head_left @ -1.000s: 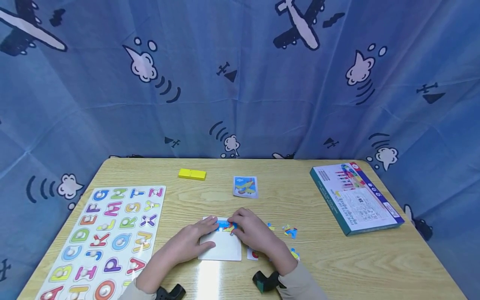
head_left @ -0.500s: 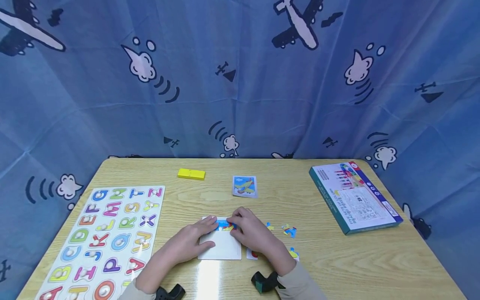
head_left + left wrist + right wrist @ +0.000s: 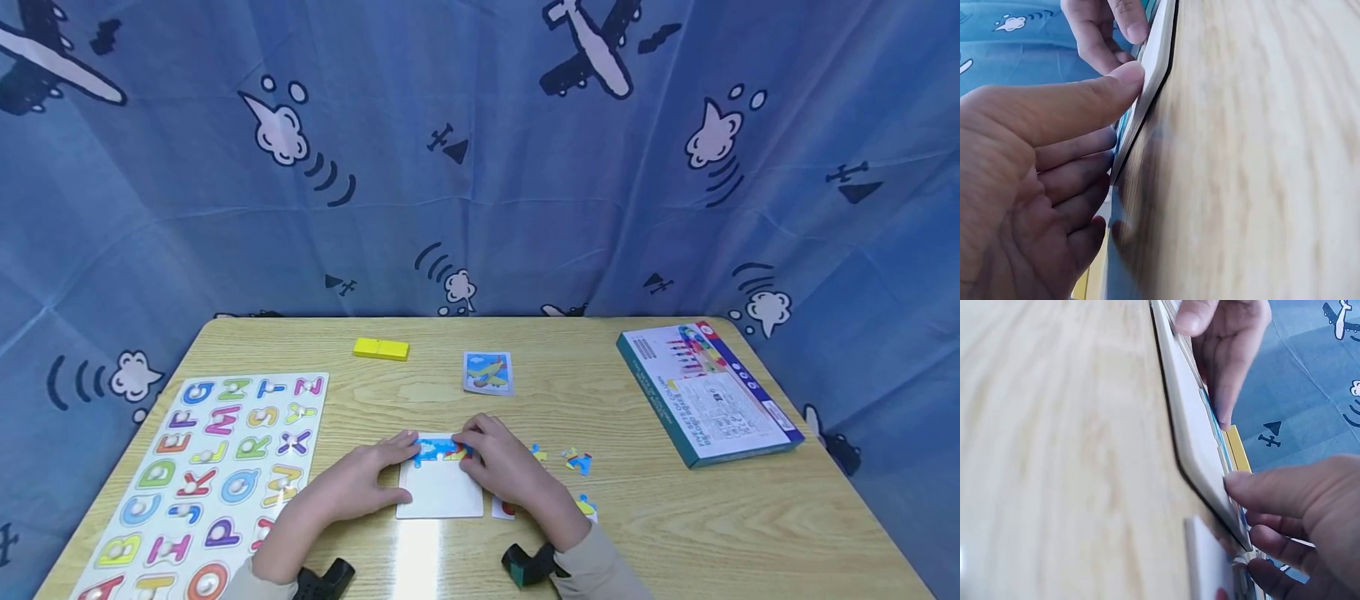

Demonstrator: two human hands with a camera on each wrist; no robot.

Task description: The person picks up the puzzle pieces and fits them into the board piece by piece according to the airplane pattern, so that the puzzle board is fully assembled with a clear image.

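A white puzzle board (image 3: 440, 496) lies near the front of the table, with joined blue jigsaw pieces (image 3: 431, 451) along its far side. My left hand (image 3: 367, 479) rests at the board's left edge, thumb and fingers extended; the left wrist view shows its thumb tip against the board's edge. At the far right corner my right hand (image 3: 502, 467) has bent fingers and pinches a red and yellow jigsaw piece (image 3: 462, 452), mostly covered by the fingertips. In the right wrist view, the right thumb (image 3: 1260, 487) meets the board's edge.
Loose jigsaw pieces (image 3: 577, 461) and a partly hidden card (image 3: 502, 507) lie right of the board. Behind it is an airplane picture card (image 3: 487, 372). A yellow block (image 3: 381, 349) stands farther back. An alphabet board (image 3: 198, 492) lies left, a boxed game (image 3: 708, 396) right.
My left hand has slid left off the joined blue pieces, uncovering more of them. My right hand has stayed at the far right corner, with the red and yellow piece shifted slightly away from me.
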